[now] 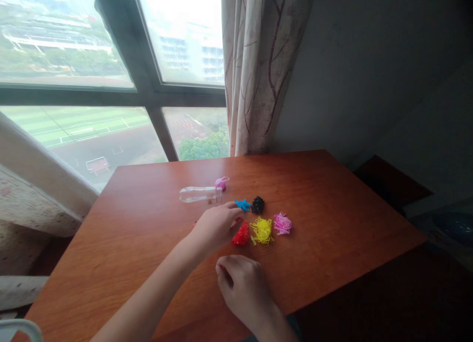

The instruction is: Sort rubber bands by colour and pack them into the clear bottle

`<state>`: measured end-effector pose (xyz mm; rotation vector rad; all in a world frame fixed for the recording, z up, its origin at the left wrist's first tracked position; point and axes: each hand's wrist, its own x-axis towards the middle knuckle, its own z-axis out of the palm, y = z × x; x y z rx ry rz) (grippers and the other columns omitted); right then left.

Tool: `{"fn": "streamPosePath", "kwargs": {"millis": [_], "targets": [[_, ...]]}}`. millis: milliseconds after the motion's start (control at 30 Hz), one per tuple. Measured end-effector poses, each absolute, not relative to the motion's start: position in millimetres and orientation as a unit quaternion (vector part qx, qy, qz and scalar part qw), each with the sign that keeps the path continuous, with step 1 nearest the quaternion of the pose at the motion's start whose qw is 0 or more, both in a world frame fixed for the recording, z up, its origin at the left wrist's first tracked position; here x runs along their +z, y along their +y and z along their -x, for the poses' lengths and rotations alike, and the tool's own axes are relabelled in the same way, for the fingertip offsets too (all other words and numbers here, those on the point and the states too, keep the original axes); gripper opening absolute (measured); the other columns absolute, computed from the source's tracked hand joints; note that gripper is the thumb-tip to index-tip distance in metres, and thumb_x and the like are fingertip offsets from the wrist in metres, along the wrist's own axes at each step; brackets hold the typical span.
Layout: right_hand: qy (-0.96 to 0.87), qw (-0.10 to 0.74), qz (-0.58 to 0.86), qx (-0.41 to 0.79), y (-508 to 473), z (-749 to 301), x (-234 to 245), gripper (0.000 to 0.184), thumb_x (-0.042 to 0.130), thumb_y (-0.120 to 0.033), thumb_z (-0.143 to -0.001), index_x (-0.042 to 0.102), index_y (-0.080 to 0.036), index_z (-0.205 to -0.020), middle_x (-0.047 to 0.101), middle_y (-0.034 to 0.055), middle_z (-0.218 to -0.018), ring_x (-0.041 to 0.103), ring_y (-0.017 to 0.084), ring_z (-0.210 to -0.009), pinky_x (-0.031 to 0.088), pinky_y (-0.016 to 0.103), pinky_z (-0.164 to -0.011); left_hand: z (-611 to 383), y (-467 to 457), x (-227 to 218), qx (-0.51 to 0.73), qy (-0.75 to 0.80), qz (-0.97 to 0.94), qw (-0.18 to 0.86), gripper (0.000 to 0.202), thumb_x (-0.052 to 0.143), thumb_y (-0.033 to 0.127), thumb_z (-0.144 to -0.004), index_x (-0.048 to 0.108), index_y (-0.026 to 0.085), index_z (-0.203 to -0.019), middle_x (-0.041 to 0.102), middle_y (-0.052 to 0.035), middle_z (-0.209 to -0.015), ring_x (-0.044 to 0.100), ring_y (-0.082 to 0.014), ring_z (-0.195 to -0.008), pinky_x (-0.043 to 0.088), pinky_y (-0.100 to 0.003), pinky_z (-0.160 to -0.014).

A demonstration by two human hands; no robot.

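Left hand [216,228] is reached out to the blue bands [243,204], fingers bent over them; whether any are pinched cannot be told. Right hand [242,288] is rested nearer, loosely curled, nothing seen in it. Red [241,235], yellow [262,230], pink [283,223] and black [257,204] heaps are set close together on the table [332,209]: mixing is likely if they are brushed. Bottle [195,194], laid sideways far left, appears empty; rolling is possible.
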<state>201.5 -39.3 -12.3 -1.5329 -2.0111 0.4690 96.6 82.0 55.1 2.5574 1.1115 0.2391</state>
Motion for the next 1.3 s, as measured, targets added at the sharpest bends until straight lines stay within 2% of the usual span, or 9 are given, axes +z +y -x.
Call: {"fn": "streamPosePath", "kwargs": {"millis": [200, 367, 500, 667, 900, 1100, 1300], "targets": [[-0.703, 0.313, 0.632, 0.098, -53, -236, -17, 0.027, 0.042, -0.017, -0.095, 0.068, -0.02, -0.089, 0.07, 0.0033, -0.076, 0.066, 0.017, -0.07, 0.039, 0.025, -0.067, -56, 67, 57, 0.15, 0.453, -0.857, 0.196, 0.022, 0.047, 0.024, -0.092, 0.068, 0.021, -0.086, 0.065, -0.0032, -0.087, 0.061, -0.0144, -0.069, 0.042, -0.024, -0.062], [-0.687, 0.26, 0.678, 0.026, -52, -251, -21, 0.031, 0.043, -0.017, -0.095, 0.07, -0.016, -0.111, 0.075, 0.0078, -0.086, 0.069, 0.018, -0.07, 0.044, 0.026, -0.065, -21, 55, 46, 0.184, 0.496, -0.822, 0.213, 0.021, 0.049, 0.028, -0.091, 0.069, 0.022, -0.088, 0.063, 0.0007, -0.083, 0.054, -0.0101, -0.058, 0.039, -0.022, -0.058], [-0.677, 0.219, 0.702, 0.003, -48, -246, -20, 0.034, 0.045, -0.017, -0.094, 0.069, -0.015, -0.117, 0.076, 0.0082, -0.087, 0.07, 0.019, -0.068, 0.045, 0.026, -0.06, -1, 50, 34, 0.207, 0.523, -0.803, 0.198, 0.025, 0.049, 0.035, -0.092, 0.07, 0.022, -0.089, 0.06, 0.0021, -0.073, 0.05, -0.0107, -0.055, 0.036, -0.023, -0.054], [-0.672, 0.21, 0.711, -0.004, -48, -244, -20, 0.033, 0.045, -0.017, -0.093, 0.067, -0.014, -0.118, 0.076, 0.0084, -0.087, 0.071, 0.02, -0.07, 0.046, 0.027, -0.059, 16, 45, 22, 0.216, 0.535, -0.791, 0.205, 0.026, 0.048, 0.037, -0.092, 0.069, 0.021, -0.089, 0.062, 0.0019, -0.074, 0.051, -0.0116, -0.057, 0.038, -0.023, -0.057], [-0.682, 0.266, 0.681, -0.002, -50, -249, -25, 0.032, 0.042, -0.017, -0.095, 0.068, -0.012, -0.112, 0.076, 0.0095, -0.091, 0.071, 0.02, -0.073, 0.048, 0.027, -0.065, 24, 42, 12, 0.212, 0.552, -0.779, 0.209, 0.025, 0.047, 0.036, -0.092, 0.066, 0.021, -0.087, 0.064, 0.0008, -0.079, 0.054, -0.0128, -0.061, 0.04, -0.024, -0.061], [-0.71, 0.307, 0.631, 0.062, -53, -234, -24, 0.028, 0.041, -0.017, -0.096, 0.068, -0.019, -0.101, 0.073, 0.0054, -0.083, 0.069, 0.018, -0.071, 0.046, 0.026, -0.068, 19, 39, 12, 0.188, 0.554, -0.777, 0.233, 0.024, 0.047, 0.035, -0.092, 0.067, 0.022, -0.088, 0.065, -0.0001, -0.083, 0.058, -0.0146, -0.068, 0.043, -0.025, -0.066], [-0.745, 0.242, 0.611, 0.112, -40, -194, -14, 0.022, 0.051, -0.013, -0.091, 0.065, -0.023, -0.104, 0.072, 0.0023, -0.083, 0.068, 0.018, -0.074, 0.045, 0.025, -0.066, 13, 36, 10, 0.173, 0.554, -0.777, 0.245, 0.023, 0.047, 0.034, -0.091, 0.067, 0.022, -0.089, 0.066, -0.002, -0.09, 0.061, -0.0168, -0.077, 0.044, -0.025, -0.07]]}}
